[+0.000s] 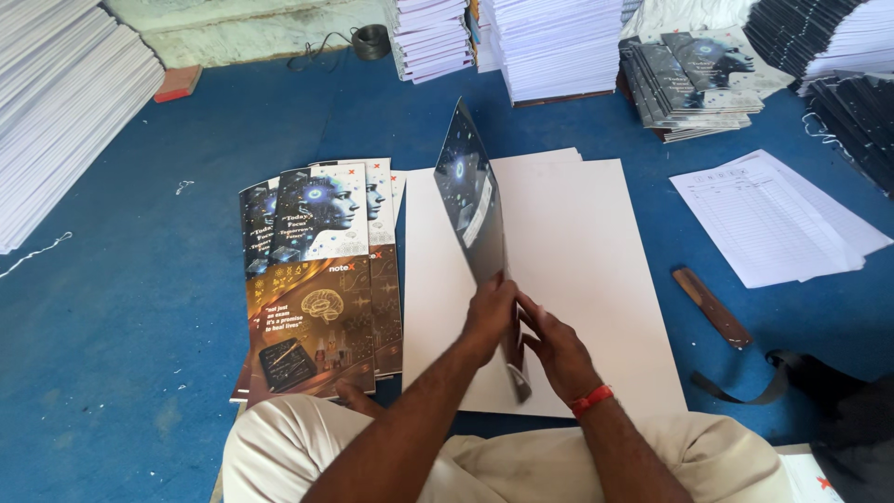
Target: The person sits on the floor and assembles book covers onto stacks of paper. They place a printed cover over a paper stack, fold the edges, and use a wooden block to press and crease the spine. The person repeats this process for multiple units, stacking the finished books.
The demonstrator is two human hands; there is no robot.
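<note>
**Two hands pinch one upright cover sheet**

Both hands meet at the near end of a printed cover sheet standing on edge over the white board stack. Its long axis runs from the hands toward 12 o'clock, tilting slightly to 11. The left hand grips its left face; the right hand closes fingers against the right face. At 9 o'clock lies the flat cover pile. A wooden folding stick lies at 3 o'clock, nearer the right hand. Fingertips behind the sheet are hidden.
</note>
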